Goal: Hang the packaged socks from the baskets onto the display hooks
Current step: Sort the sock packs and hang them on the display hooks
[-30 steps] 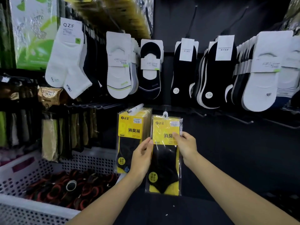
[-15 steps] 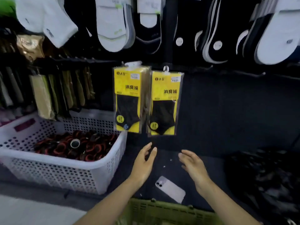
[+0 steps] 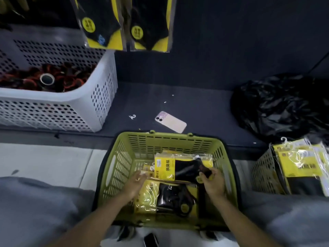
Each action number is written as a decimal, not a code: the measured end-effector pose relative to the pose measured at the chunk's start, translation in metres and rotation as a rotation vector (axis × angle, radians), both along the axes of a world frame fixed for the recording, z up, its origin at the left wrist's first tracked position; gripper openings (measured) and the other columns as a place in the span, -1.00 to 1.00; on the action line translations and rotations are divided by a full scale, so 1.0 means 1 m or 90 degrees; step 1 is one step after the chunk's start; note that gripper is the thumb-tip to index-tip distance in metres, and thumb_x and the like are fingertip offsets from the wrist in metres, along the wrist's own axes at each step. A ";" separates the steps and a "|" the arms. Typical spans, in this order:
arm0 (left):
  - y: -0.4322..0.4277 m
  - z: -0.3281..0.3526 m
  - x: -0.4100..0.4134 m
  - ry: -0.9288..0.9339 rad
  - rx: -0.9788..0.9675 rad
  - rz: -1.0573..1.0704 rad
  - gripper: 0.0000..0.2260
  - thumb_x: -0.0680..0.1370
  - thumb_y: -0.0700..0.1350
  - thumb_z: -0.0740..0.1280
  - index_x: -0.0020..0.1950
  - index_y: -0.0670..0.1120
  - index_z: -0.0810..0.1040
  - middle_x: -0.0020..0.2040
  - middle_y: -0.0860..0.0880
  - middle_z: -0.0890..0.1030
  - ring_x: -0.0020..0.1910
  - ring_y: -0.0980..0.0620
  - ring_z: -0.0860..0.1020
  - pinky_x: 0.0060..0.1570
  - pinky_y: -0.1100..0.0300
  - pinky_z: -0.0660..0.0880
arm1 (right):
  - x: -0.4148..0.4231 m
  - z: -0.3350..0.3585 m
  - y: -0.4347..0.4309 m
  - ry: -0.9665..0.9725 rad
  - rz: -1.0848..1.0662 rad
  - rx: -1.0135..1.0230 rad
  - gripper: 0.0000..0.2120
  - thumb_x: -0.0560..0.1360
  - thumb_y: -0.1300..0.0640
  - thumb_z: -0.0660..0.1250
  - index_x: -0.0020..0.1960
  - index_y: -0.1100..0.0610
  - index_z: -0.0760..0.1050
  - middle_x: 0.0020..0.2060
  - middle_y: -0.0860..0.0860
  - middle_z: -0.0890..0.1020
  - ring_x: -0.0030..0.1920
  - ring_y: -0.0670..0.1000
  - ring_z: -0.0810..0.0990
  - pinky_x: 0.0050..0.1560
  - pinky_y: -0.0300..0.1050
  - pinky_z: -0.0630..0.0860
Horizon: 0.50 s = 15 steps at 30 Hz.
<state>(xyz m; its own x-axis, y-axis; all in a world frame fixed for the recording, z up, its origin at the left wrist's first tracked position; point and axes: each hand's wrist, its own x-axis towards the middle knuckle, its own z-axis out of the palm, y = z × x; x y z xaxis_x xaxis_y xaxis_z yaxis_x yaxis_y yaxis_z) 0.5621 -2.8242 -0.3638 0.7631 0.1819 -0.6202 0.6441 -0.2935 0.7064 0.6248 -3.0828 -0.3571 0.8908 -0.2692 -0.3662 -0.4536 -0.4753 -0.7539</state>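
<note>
Left grip and right grip have dropped from beneath the hanging packs into the olive-green plastic basket on the floor. The right pinches the sock end of a yellow-and-black cellophane sock pack lying atop others there. The left touches its hook end; whether it clasps, I cannot tell. Two matching hung packs show above.

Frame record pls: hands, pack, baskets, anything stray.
pack: topmost in green basket
right hand: grips its sock end
left hand: at its hook end, grip unclear
hung packs: two, side by side
phone: face down, beyond green basket
white basket: left of phone
</note>
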 end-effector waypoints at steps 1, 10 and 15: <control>0.001 0.000 0.002 0.008 -0.007 0.013 -0.56 0.61 0.09 0.16 0.42 -0.10 0.35 0.39 -0.14 0.40 0.25 -0.12 0.46 0.16 0.03 0.46 | 0.002 -0.002 -0.003 -0.007 -0.014 -0.016 -0.86 0.41 0.31 0.46 -0.13 0.29 0.50 -0.18 0.21 0.60 -0.21 0.07 0.54 -0.15 -0.11 0.43; -0.016 -0.012 0.019 0.053 0.020 -0.041 -0.51 0.60 0.16 0.13 0.49 0.00 0.25 0.52 -0.09 0.22 0.45 -0.13 0.25 0.42 -0.07 0.19 | 0.021 -0.024 -0.005 0.150 -0.032 0.063 -0.36 0.39 0.11 0.50 0.36 0.30 0.34 0.29 0.21 0.50 0.30 0.19 0.46 0.34 0.03 0.38; -0.018 -0.015 0.023 0.069 0.032 -0.075 -0.46 0.61 0.17 0.08 0.53 -0.05 0.14 0.55 -0.08 0.11 0.51 -0.10 0.12 0.46 -0.06 0.10 | 0.025 -0.030 -0.005 0.234 0.034 0.084 -0.22 0.39 -0.09 0.48 0.48 0.16 0.24 0.44 0.13 0.33 0.42 0.16 0.32 0.36 0.03 0.31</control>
